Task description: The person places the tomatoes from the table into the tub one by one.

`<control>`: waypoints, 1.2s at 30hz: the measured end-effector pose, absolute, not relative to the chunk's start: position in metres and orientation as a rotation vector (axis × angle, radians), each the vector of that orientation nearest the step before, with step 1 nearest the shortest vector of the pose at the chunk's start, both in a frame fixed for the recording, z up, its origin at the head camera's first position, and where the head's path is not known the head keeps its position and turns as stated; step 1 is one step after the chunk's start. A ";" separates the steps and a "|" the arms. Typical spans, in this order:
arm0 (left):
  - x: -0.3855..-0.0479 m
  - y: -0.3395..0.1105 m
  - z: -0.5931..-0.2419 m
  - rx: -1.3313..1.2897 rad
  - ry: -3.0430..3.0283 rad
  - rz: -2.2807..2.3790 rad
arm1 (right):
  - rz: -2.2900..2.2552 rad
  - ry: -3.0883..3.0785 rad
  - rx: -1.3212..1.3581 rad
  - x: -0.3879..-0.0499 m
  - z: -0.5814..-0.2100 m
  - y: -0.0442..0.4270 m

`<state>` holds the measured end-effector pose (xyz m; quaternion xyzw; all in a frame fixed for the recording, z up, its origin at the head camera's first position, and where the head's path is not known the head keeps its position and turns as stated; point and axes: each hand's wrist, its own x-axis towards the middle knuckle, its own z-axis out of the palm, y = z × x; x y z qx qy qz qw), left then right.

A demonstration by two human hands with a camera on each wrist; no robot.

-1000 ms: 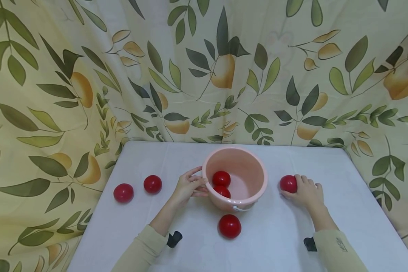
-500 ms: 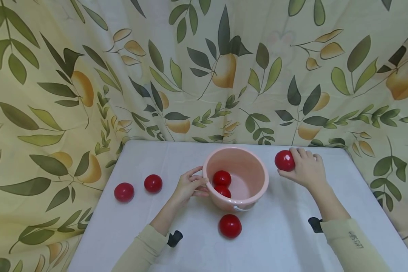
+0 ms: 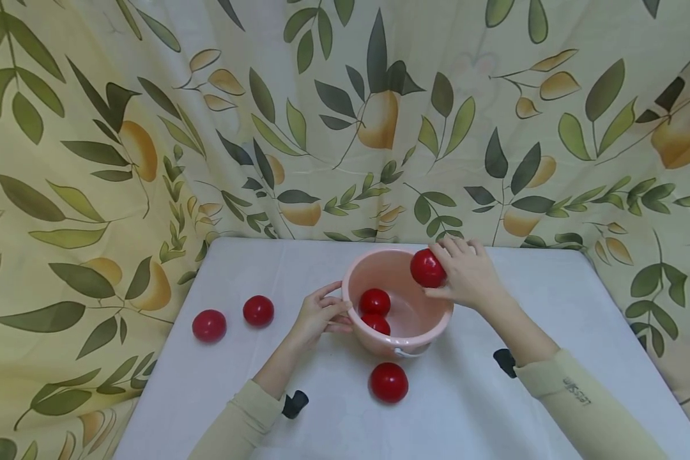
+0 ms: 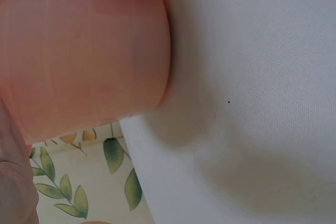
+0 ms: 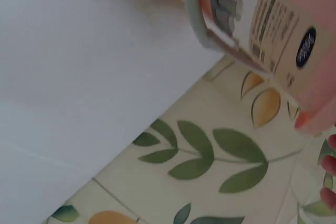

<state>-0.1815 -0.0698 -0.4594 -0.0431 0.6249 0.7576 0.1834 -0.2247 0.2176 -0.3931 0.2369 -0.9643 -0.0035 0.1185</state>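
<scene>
A pink bucket (image 3: 374, 345) stands upright on the table with two red balls (image 3: 375, 303) inside, in the head view. My left hand (image 3: 317, 316) grips its left rim. My right hand (image 3: 466, 271) holds another red ball (image 3: 428, 268) over the right part of the bucket's opening. In the left wrist view the bucket's side (image 4: 89, 56) fills the upper left, with part of the left hand (image 4: 16, 177) at the edge. The right wrist view shows the bucket's label (image 5: 283, 40) and a few fingertips of the right hand (image 5: 329, 171).
One red ball (image 3: 388, 383) lies on the white table (image 3: 448, 415) just in front of the bucket. Two more red balls (image 3: 209, 326) (image 3: 258, 311) lie to its left. A leaf-patterned cloth (image 3: 322, 191) hangs behind the table.
My right hand has lifted a red ball from the table at the right and carried it left over the bucket. The left hand has stayed at the rim.
</scene>
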 end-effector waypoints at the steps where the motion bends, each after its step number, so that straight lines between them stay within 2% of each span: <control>1: -0.182 -0.070 -0.459 -0.126 1.762 2.137 | -0.017 -2.816 0.734 -0.225 -0.396 0.212; 13: -0.181 -0.069 -0.460 -0.119 1.761 2.128 | -0.176 -2.806 1.099 -0.229 -0.435 0.175; 18: -0.181 -0.069 -0.459 -0.119 1.775 2.121 | -0.396 -2.842 1.193 -0.230 -0.445 0.169; 30: -0.182 -0.071 -0.457 -0.131 1.781 2.078 | -0.690 -2.882 1.258 -0.227 -0.447 0.162; 36: -0.175 -0.070 -0.441 -0.124 1.786 2.073 | -0.826 -2.859 1.264 -0.230 -0.450 0.160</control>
